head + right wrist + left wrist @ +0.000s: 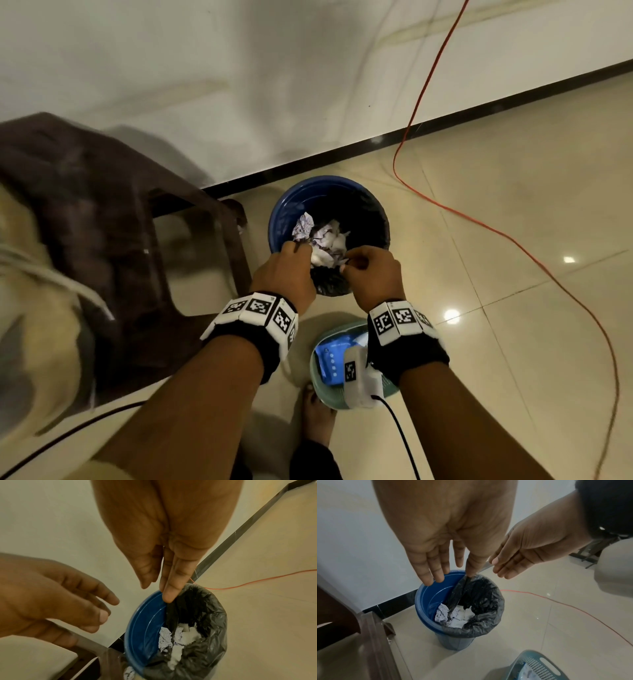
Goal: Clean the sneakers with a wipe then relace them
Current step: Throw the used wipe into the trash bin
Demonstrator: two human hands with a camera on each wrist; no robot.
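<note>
Both hands hover over a blue waste bin (284, 205) (426, 601) (142, 622), whose black liner (488, 595) covers only its right half. Crumpled white wipes (325, 240) (458, 616) (180, 638) lie inside. My left hand (296, 248) (447, 572) points down with straight fingers and holds nothing. My right hand (349, 263) (157, 586) is just to its right, fingers extended, thumb beside the index, with nothing visible in it. A blurred cream shape with white strands (37, 281) fills the left edge of the head view; I cannot tell whether it is a sneaker.
A brown plastic stool (102, 205) stands left of the bin. A teal basket (313, 370) (539, 666) holding a blue wipe pack (330, 359) sits on the floor near a bare foot (315, 411). An orange cable (513, 240) runs across the tiles at right.
</note>
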